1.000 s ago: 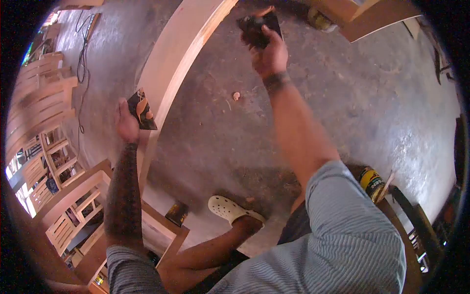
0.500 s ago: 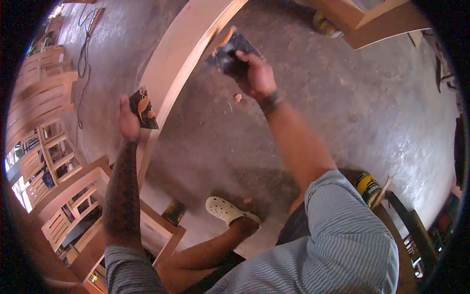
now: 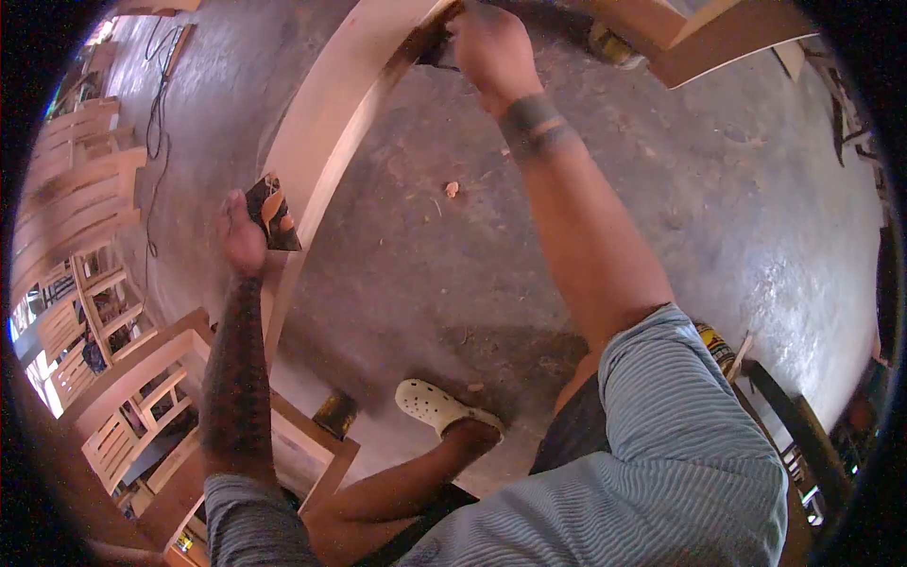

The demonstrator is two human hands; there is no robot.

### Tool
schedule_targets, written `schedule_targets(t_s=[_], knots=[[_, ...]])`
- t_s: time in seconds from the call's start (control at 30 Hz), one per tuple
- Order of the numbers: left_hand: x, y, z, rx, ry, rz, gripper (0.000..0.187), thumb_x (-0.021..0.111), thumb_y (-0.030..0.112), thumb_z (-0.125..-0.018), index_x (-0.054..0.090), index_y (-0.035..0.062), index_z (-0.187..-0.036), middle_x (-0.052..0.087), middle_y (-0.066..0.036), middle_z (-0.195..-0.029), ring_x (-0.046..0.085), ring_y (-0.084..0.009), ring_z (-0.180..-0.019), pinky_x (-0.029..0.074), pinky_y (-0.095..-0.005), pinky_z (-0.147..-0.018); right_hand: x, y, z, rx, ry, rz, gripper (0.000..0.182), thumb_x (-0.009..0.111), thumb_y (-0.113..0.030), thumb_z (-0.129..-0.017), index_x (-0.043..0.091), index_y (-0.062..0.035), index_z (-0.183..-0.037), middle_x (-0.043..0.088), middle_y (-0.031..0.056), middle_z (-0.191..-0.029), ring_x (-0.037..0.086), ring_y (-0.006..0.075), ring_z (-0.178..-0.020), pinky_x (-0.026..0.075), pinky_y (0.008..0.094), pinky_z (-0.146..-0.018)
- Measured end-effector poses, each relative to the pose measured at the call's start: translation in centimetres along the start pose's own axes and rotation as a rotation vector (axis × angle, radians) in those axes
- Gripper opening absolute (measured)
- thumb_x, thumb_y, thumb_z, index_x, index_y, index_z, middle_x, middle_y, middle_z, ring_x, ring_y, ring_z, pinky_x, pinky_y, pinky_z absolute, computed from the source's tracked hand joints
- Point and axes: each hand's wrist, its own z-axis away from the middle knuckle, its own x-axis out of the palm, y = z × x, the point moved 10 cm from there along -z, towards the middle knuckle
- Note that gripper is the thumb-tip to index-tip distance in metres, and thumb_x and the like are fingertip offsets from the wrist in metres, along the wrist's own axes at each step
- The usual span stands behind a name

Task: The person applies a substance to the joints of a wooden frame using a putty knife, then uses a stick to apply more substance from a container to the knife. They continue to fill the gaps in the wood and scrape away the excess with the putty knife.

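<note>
A long pale wooden board (image 3: 326, 109) runs from the top of the view down the left of centre. My left hand (image 3: 244, 241) is beside its lower part, gripping a dark flat plate (image 3: 282, 238) that carries smears of orange-brown putty (image 3: 272, 206). My right hand (image 3: 498, 61) is at the board's upper inner edge, closed on a dark flat spreader (image 3: 436, 45). The spreader is mostly hidden behind the fingers and appears to be against the edge, which looks darker there.
Slatted wooden furniture (image 3: 85, 180) lines the left side. Another wooden frame (image 3: 727, 42) stands at top right. Tins sit at lower left (image 3: 335, 413) and right (image 3: 715, 347). A dark cable (image 3: 161, 113) and a small putty-coloured lump (image 3: 452, 189) lie on the concrete floor (image 3: 605, 132).
My right hand has moved up, carrying the spreader from beside the board to its upper edge. My left hand and the plate have stayed almost in place.
</note>
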Motion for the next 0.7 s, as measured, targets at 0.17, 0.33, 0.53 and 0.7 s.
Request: schedule_targets(t_s=[0.17,0.33,0.53,0.7], knots=[[0.5,0.3,0.4,0.013,-0.008,-0.036,0.051,0.049,0.038,-0.109,0.060,-0.0061,-0.131,0.062,-0.017,-0.128,0.058,-0.0273,-0.114,0.043,-0.0351,-0.100,7.8,-6.8,1.6,-0.521,-0.150,1.362,0.022,0.058,-0.009,-0.093,0.066,0.0101,-0.102,0.068,0.0186,-0.095,0.067,0.0289,-0.090,0.055,0.0412,-0.084],[0.6,0.5,0.2,0.016,-0.011,-0.045,0.049,0.048,0.039,-0.109,0.062,-0.0047,-0.127,0.064,-0.015,-0.120,0.059,-0.0251,-0.104,0.045,-0.0344,-0.092,3.6,-6.4,6.4,-0.368,0.101,0.771,0.021,0.064,-0.013,-0.084,0.071,0.0009,-0.098,0.076,0.0135,-0.093,0.072,0.0246,-0.090,0.056,0.0424,-0.083],[0.6,0.5,0.3,0.023,-0.015,-0.056,0.048,0.046,0.040,-0.109,0.064,-0.0031,-0.122,0.066,-0.012,-0.110,0.061,-0.0226,-0.092,0.047,-0.0334,-0.083,-8.3,-3.4,-0.2,-0.541,0.210,0.510,0.028,0.061,-0.008,-0.089,0.070,0.0018,-0.114,0.072,0.0152,-0.103,0.069,0.0299,-0.094,0.054,0.0440,-0.092],[0.9,1.4,0.5,0.043,-0.050,-0.049,0.048,0.045,0.041,-0.110,0.066,-0.0017,-0.118,0.068,-0.010,-0.102,0.062,-0.0204,-0.082,0.049,-0.0327,-0.075,-8.7,0.2,-8.1,-0.666,0.113,0.656,0.033,0.056,-0.011,-0.097,0.062,0.0009,-0.128,0.067,0.0137,-0.115,0.065,0.0285,-0.108,0.051,0.0427,-0.099]])
